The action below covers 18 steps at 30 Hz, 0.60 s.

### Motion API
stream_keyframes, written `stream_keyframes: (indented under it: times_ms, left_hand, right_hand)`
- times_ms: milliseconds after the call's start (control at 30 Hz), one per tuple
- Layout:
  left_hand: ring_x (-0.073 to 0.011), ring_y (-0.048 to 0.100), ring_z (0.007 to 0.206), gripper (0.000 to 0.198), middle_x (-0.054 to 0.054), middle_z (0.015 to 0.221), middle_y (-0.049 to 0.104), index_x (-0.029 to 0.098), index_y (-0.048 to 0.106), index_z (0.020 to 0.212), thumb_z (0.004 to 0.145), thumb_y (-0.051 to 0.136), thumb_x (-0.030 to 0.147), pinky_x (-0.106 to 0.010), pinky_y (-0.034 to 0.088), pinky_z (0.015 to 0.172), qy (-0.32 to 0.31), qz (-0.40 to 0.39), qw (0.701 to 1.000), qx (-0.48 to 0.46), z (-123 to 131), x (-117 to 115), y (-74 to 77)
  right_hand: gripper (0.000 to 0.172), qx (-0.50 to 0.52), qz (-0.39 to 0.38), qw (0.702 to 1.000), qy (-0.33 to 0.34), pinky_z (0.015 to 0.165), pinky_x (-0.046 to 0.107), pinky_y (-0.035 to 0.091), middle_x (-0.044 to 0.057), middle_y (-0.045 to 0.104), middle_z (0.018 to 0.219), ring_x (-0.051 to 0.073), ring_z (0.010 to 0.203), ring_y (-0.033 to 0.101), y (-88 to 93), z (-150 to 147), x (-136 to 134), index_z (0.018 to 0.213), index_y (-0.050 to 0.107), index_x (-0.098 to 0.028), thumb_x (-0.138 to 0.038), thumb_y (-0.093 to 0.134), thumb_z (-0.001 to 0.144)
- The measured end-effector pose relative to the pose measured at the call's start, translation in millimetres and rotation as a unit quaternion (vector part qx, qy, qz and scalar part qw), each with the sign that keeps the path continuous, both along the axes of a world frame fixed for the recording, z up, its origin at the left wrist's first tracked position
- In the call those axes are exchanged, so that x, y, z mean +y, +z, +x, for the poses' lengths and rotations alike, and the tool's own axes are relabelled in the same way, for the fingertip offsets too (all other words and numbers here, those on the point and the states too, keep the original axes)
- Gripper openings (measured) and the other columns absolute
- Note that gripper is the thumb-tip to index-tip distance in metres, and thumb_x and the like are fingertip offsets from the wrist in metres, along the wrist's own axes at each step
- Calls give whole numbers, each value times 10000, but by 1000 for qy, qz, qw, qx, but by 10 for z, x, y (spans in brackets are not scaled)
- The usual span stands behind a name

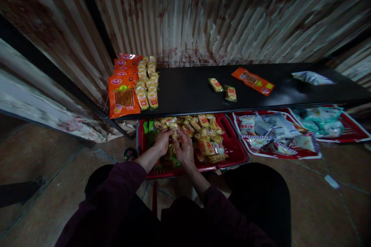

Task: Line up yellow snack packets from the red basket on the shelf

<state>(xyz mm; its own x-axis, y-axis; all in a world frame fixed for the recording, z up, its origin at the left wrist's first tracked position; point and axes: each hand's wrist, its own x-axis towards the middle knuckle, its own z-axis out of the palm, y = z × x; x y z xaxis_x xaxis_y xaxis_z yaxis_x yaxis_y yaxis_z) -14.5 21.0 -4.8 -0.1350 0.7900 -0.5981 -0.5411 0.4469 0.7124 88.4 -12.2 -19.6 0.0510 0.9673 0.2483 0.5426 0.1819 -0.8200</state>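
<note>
Both hands are over a red shopping basket (236,154) full of small wrapped yellow snacks. My left hand (164,141) has its fingers closed at the side of a small yellow snack packet (174,131). From the other side, my right hand (184,148) grips the same packet, with its fingers bent around it. Parts of the packet are hidden by the fingers. More yellow snack packets (209,144) lie heaped to the right, and green packaging (149,130) shows at the basket's left.
A black shelf (185,85) runs above the basket. On its left stand orange snack bags (124,98) beside rows of yellow packets (147,85). Two loose yellow packets (215,84), an orange bag (252,81) and a silvery bag (312,78) lie farther right. Other baskets (319,154) hold bagged goods.
</note>
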Motion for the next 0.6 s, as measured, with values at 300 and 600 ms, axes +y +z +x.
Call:
stream_keyframes:
  times_ms: [300, 600]
  left_hand:
    - [-151, 588, 729, 232, -13, 686, 631, 193, 615, 764, 571, 727, 255, -247, 409, 648, -17, -15, 997, 70, 2, -21, -11]
    - [-168, 582, 743, 263, -18, 716, 631, 194, 611, 766, 570, 748, 305, -266, 409, 662, -26, 1, 992, 123, 5, -25, -29]
  right_hand:
    - [365, -9, -16, 1000, -8, 995, 481, 402, 130, 586, 1204, 269, 1155, 503, -31, 38, 10, 1133, 617, -181, -323, 472, 831]
    - [412, 17, -33, 999, 14, 991, 477, 407, 151, 597, 1203, 279, 1146, 523, -26, 11, -10, 1157, 610, -166, -401, 515, 832]
